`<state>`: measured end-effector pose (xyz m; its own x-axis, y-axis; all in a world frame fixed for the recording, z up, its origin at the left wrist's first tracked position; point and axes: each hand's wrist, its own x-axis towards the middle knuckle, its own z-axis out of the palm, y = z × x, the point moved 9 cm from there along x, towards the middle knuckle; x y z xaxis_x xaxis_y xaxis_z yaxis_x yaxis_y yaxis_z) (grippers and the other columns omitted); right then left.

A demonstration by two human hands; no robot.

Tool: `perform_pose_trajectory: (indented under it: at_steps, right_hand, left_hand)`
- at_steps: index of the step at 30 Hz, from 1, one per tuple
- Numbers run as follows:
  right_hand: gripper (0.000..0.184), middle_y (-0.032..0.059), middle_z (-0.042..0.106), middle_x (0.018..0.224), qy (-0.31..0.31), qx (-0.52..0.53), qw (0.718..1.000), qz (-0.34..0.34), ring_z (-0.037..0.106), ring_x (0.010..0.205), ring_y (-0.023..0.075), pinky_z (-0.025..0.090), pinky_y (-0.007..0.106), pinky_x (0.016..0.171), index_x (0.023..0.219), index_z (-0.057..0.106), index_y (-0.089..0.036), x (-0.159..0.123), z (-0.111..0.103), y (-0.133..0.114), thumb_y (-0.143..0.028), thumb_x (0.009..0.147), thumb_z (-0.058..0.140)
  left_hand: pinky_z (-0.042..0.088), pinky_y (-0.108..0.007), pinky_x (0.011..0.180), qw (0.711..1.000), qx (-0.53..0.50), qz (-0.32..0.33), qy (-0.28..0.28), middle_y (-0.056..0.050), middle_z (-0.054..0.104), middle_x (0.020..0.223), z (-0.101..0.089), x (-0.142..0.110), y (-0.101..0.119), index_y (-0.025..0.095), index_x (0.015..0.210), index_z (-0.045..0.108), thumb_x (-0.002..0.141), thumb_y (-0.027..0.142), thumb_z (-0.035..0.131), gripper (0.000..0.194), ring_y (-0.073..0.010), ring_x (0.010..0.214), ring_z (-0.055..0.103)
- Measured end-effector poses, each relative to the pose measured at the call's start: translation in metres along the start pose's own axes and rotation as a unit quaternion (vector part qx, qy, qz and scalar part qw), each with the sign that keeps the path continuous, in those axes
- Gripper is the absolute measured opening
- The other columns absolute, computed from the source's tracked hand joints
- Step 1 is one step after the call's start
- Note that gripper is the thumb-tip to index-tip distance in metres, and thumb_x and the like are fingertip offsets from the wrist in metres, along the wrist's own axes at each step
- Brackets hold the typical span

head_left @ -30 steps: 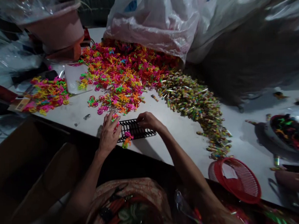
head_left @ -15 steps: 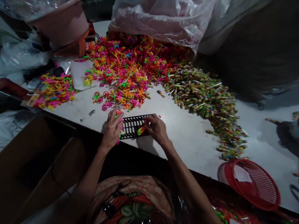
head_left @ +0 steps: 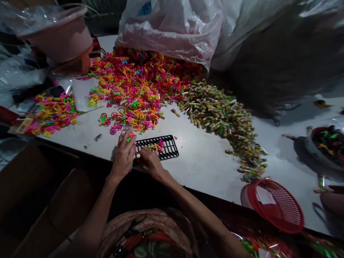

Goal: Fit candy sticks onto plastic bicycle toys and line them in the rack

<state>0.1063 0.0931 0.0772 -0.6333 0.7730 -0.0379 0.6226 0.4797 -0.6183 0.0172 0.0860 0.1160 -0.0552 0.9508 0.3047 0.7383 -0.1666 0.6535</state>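
A black slotted plastic rack [head_left: 172,148] lies flat near the table's front edge. My left hand [head_left: 123,154] rests over its left end, fingers stretched out, with pink and green plastic pieces [head_left: 130,135] showing beside and beneath them. Close against it, my right hand [head_left: 150,162] is over the rack's front left part, fingers bent and closed. What they grip is hidden. A pale round bit [head_left: 138,156] shows between the two hands. On the rack, just behind my right hand, lies a small orange, yellow and pink plastic figure [head_left: 156,147].
Behind the rack spreads a heap of bright plastic pieces [head_left: 136,92], below a clear plastic bag [head_left: 170,37]. Small wrapped tubes [head_left: 216,108] are piled to the right. A red basket [head_left: 288,205] stands at the front edge. A pink tub [head_left: 59,39] is back left.
My right hand has moved left from the rack's right end to beside my left hand. The colourful figure now lies on the rack, out of the fingers. The view has shifted slightly.
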Motion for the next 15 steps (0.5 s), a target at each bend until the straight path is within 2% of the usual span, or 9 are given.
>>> perform_pose_trajectory:
  at_steps: [2, 4, 7, 9, 11, 13, 15]
  right_hand:
    - [0.006, 0.0041, 0.056, 0.088, 0.032, 0.018, 0.999, 0.004, 0.052, 0.076, 0.0151, 0.034, 0.024, 0.063, 0.079, 0.055, -0.018, -0.007, -0.016, 0.008, -0.016, 0.084, 0.051]
    - [0.008, 0.0027, 0.055, 0.084, 0.051, 0.061, 0.997, 0.01, 0.051, 0.072, 0.0141, 0.035, 0.024, 0.062, 0.075, 0.053, -0.019, -0.022, -0.029, 0.022, -0.017, 0.082, 0.051]
    - [0.004, -0.0017, 0.052, 0.07, 0.1, 0.159, 0.979, 0.082, 0.048, 0.063, 0.0128, 0.036, 0.023, 0.059, 0.076, 0.054, -0.019, -0.05, -0.044, 0.062, -0.019, 0.078, 0.05]
    - [0.009, -0.004, 0.049, 0.064, 0.152, 0.207, 0.955, 0.147, 0.046, 0.059, 0.0126, 0.035, 0.023, 0.055, 0.083, 0.056, -0.019, -0.069, -0.052, 0.09, -0.025, 0.077, 0.052]
    - [0.019, -0.0048, 0.048, 0.063, 0.186, 0.239, 0.936, 0.179, 0.044, 0.057, 0.0123, 0.034, 0.024, 0.052, 0.089, 0.057, -0.019, -0.082, -0.056, 0.106, -0.034, 0.077, 0.055]
    - [0.029, -0.0048, 0.047, 0.062, 0.203, 0.269, 0.923, 0.187, 0.044, 0.056, 0.0122, 0.035, 0.024, 0.052, 0.093, 0.058, -0.018, -0.09, -0.056, 0.111, -0.042, 0.077, 0.057]
    - [0.038, -0.0057, 0.046, 0.06, 0.222, 0.293, 0.909, 0.197, 0.043, 0.054, 0.0119, 0.036, 0.024, 0.051, 0.099, 0.058, -0.017, -0.096, -0.057, 0.113, -0.047, 0.076, 0.059]
  left_hand:
    - [0.022, -0.052, 0.117, 1.0, 0.03, 0.0, -0.007, -0.008, 0.039, 0.151, -0.004, 0.001, 0.004, 0.022, 0.13, 0.055, 0.095, 0.026, 0.033, 0.041, -0.0239, 0.145, 0.024]
    - [0.022, -0.06, 0.114, 0.997, 0.082, -0.013, -0.002, -0.008, 0.038, 0.151, -0.01, 0.001, 0.013, 0.025, 0.129, 0.056, 0.094, 0.027, 0.037, 0.04, -0.0288, 0.146, 0.019]
    - [0.012, -0.071, 0.11, 0.987, 0.156, -0.014, 0.029, -0.01, 0.041, 0.15, -0.012, -0.004, 0.041, 0.026, 0.127, 0.057, 0.091, 0.026, 0.046, 0.038, -0.036, 0.145, 0.018]
    - [0.01, -0.07, 0.111, 0.986, 0.165, 0.019, 0.016, -0.012, 0.046, 0.145, 0.009, -0.008, 0.063, 0.023, 0.127, 0.058, 0.09, 0.022, 0.046, 0.038, -0.0359, 0.142, 0.027]
    - [0.019, -0.063, 0.112, 0.987, 0.15, 0.047, -0.039, -0.014, 0.053, 0.139, 0.048, -0.01, 0.077, 0.021, 0.127, 0.057, 0.09, 0.016, 0.041, 0.04, -0.0325, 0.135, 0.04]
    - [0.028, -0.059, 0.109, 0.987, 0.148, 0.022, -0.064, -0.015, 0.059, 0.132, 0.082, -0.007, 0.073, 0.018, 0.129, 0.055, 0.088, 0.011, 0.038, 0.045, -0.0307, 0.129, 0.047]
    - [0.035, -0.054, 0.105, 0.986, 0.151, -0.01, -0.064, -0.017, 0.063, 0.123, 0.103, -0.002, 0.063, 0.017, 0.13, 0.053, 0.089, 0.011, 0.036, 0.045, -0.0298, 0.123, 0.052]
